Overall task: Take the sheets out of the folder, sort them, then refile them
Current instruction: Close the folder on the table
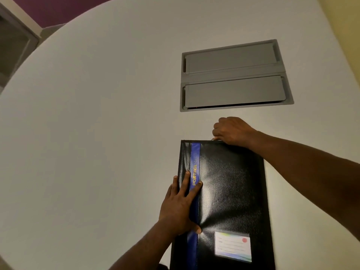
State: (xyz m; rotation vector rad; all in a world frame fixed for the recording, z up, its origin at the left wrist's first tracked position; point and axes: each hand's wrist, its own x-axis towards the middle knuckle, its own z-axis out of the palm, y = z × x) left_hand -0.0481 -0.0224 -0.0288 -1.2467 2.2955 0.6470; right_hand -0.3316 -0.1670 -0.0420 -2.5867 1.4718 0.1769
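— Desk: What do I have in front of me?

— Operator: From my remote seat I see a black folder lying closed and flat on a pale round counter, its near end running off the bottom of the view. A blue band with gold lettering runs along the folder's left side, and a name card in a clear pocket sits on the cover near its lower right.

— Desk: And the hands?

— Operator: The left hand lies flat on the folder's left edge, fingers straight and slightly spread across the blue band, thumb tip pressing into the cover just left of the name card. The right hand is at the folder's far edge, fingers curled down and pinching something small there, right at the top rim; I cannot make out what it is. The right forearm crosses above the folder's far right corner.

— Desk: Anything beyond the folder?

— Operator: A grey hatch with two closed flaps is set into the counter just past the folder's far edge, apart from the right hand. Far off to the folder's upper left, beyond the counter's rim, a purple wall shows.
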